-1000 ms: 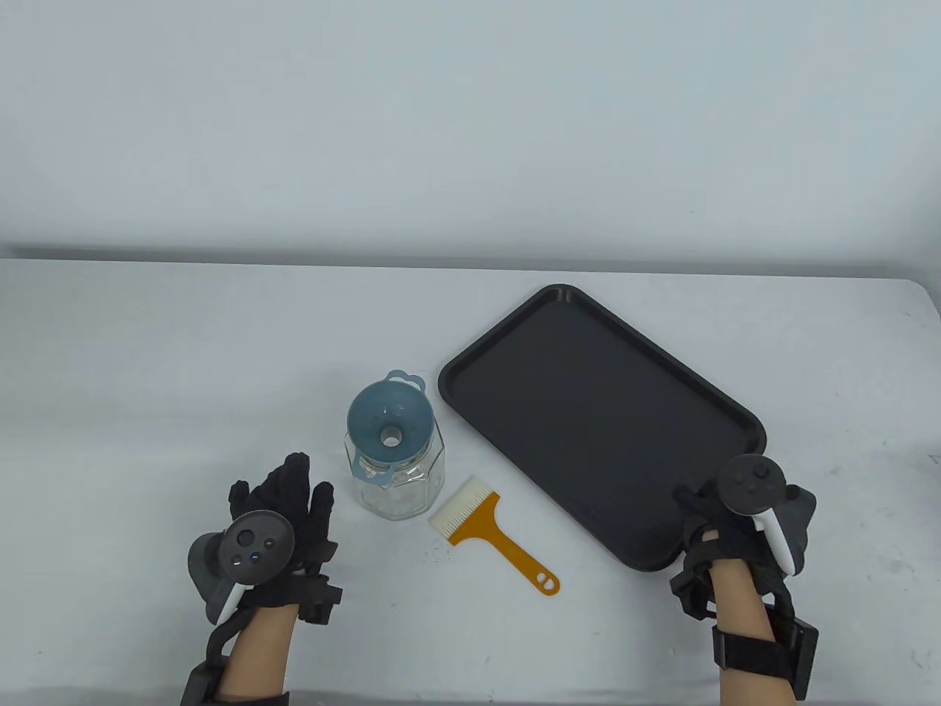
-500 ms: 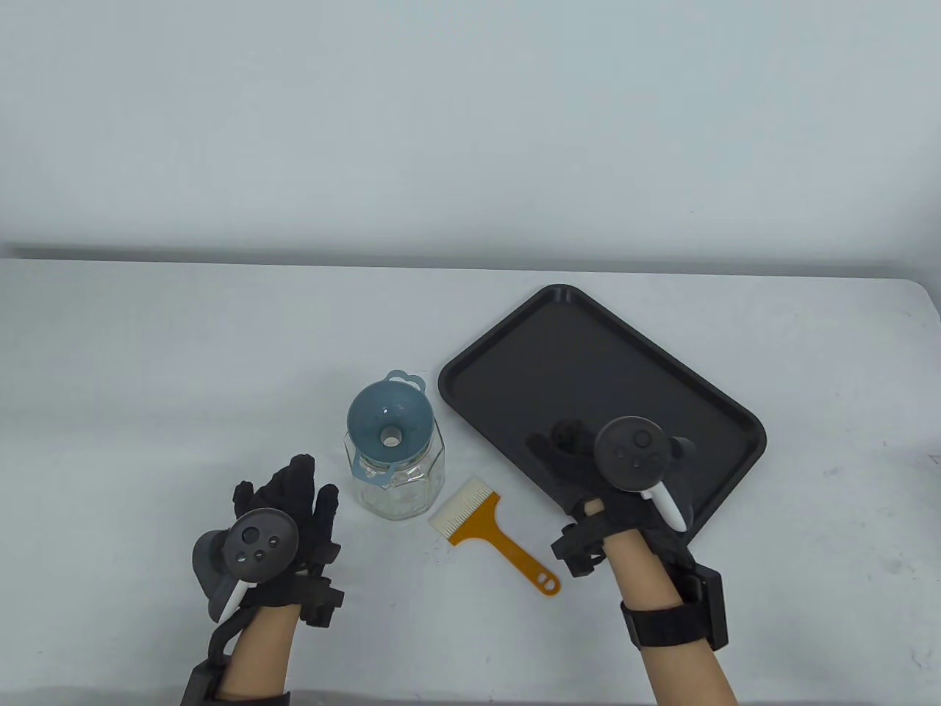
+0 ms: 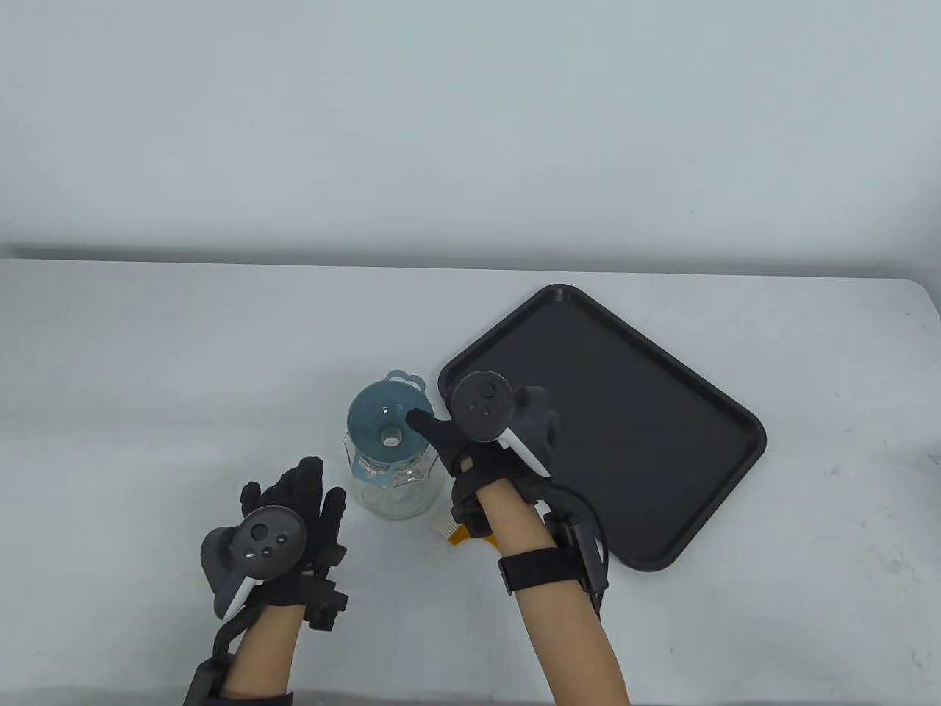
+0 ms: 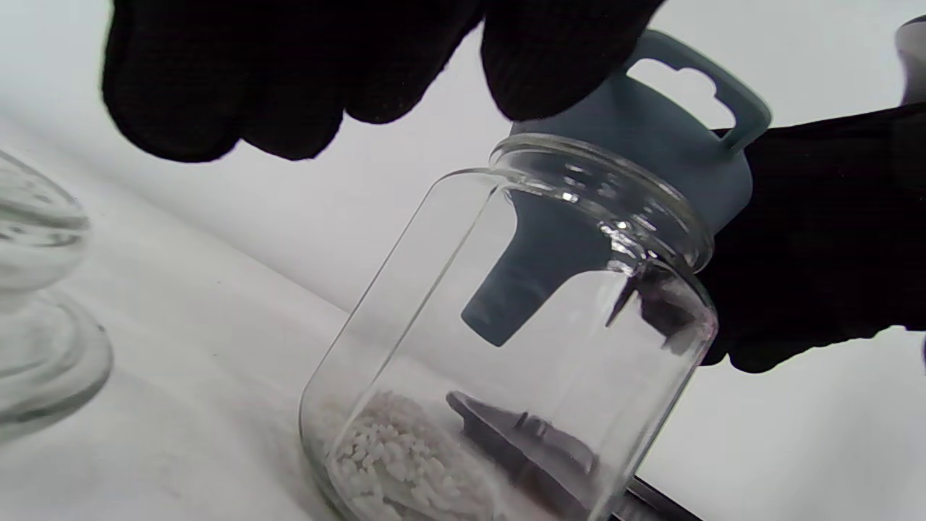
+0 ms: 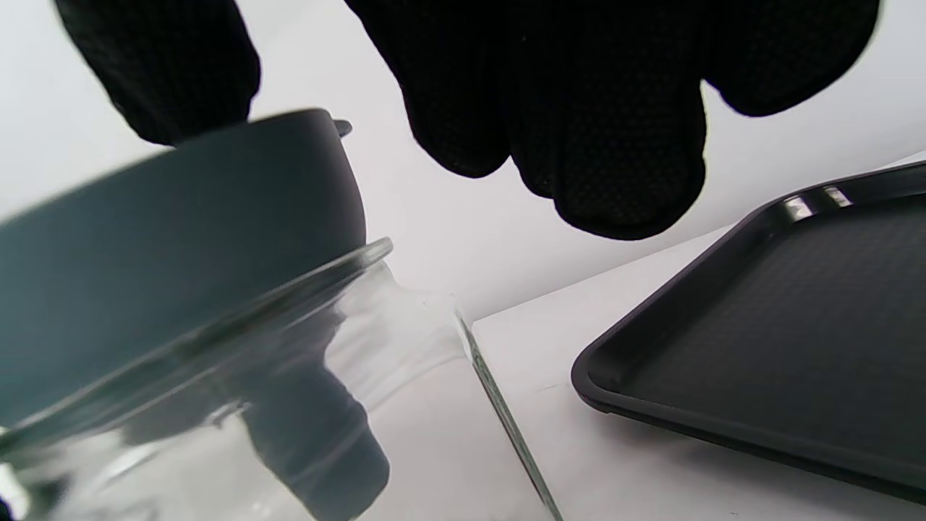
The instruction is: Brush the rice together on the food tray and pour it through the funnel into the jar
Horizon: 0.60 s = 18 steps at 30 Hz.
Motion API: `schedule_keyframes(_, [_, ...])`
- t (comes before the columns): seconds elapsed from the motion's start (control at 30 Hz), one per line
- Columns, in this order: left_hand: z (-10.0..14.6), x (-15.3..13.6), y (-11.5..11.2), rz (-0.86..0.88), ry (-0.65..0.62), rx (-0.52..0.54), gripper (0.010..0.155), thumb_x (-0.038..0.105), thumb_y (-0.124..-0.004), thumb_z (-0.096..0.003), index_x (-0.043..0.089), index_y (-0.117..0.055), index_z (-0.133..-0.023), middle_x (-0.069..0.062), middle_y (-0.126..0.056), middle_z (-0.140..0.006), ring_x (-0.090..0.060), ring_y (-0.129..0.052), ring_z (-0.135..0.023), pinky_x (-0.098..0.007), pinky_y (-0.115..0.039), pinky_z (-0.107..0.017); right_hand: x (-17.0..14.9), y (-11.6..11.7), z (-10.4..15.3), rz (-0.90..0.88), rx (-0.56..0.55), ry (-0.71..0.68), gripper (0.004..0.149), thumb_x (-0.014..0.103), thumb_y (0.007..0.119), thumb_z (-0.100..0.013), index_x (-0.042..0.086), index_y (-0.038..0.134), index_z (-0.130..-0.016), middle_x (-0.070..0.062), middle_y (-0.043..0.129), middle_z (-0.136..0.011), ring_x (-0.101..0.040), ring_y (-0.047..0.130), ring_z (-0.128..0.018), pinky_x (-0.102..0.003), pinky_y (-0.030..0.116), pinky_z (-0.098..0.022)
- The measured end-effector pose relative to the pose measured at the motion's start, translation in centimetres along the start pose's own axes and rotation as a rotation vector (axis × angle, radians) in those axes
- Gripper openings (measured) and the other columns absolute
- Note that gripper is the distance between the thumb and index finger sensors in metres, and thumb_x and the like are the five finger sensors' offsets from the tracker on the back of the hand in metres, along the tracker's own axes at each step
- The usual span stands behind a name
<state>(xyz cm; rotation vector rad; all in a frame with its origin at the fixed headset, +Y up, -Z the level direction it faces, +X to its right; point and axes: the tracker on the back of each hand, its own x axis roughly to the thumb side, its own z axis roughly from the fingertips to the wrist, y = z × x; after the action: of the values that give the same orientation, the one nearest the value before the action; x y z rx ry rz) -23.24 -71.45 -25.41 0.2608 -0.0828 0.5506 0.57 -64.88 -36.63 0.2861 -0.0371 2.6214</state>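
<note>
The job looks almost done. The food tray (image 3: 647, 441) lies just to the right of the right hand (image 3: 478, 434) with no rice showing on it, and a small heap of rice (image 4: 405, 463) sits at the bottom of the jar (image 3: 397, 478). The funnel (image 3: 390, 423) sits in the jar's mouth, so taking it out may be what is left. The right hand reaches to the funnel's rim, its fingers loosely spread and gripping nothing. The left hand (image 3: 290, 515) rests near the jar's left side, its fingers relaxed and holding nothing.
</note>
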Motion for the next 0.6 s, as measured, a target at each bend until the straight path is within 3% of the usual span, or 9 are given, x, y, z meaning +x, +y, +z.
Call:
schedule_keyframes(0.17, [0.0, 0.0, 0.0, 0.003, -0.001, -0.002, 0.066, 0.031, -0.067, -0.0548, -0.013, -0.057, -0.103, -0.044, -0.07, -0.092, -0.069, -0.076, -0.074, -0.085, -0.031, -0.06, 0.5, 0.6, -0.6, -0.017, -0.01, 0.022, 0.047, 0.042, 0.075, -0.049, 0.001, 0.088, -0.07, -0.027, 0.079, -0.082, -0.042, 0.095, -0.061, -0.065, 0.063, -0.05])
schedule_keyframes(0.3, [-0.1, -0.1, 0.0, 0.006, 0.004, -0.003, 0.066, 0.031, -0.067, -0.0548, -0.013, -0.057, -0.103, -0.044, -0.07, -0.092, -0.069, -0.076, -0.074, -0.085, -0.031, -0.06, 0.6, 0.4, -0.4, -0.04, -0.051, 0.018, 0.041, 0.036, 0.075, -0.049, 0.001, 0.089, -0.066, -0.026, 0.082, -0.079, -0.04, 0.096, -0.058, -0.064, 0.064, -0.049])
schedule_keyframes(0.43, [0.0, -0.1, 0.0, 0.003, 0.006, -0.001, 0.066, 0.031, -0.067, -0.0547, -0.013, -0.057, -0.102, -0.044, -0.07, -0.092, -0.069, -0.076, -0.074, -0.085, -0.031, -0.06, 0.1, -1.5, 0.6, -0.105, -0.18, -0.006, 0.04, 0.037, 0.075, -0.049, 0.003, 0.09, -0.065, -0.023, 0.083, -0.078, -0.038, 0.098, -0.057, -0.063, 0.066, -0.049])
schedule_keyframes(0.6, [0.0, -0.2, 0.2, 0.005, 0.01, 0.005, 0.066, 0.031, -0.067, -0.0546, -0.013, -0.057, -0.102, -0.044, -0.07, -0.092, -0.07, -0.076, -0.074, -0.085, -0.031, -0.06, -3.0, -5.8, 3.1, -0.194, -0.324, -0.033, 0.04, 0.037, 0.074, -0.049, 0.004, 0.09, -0.064, -0.023, 0.084, -0.077, -0.037, 0.098, -0.056, -0.063, 0.066, -0.049])
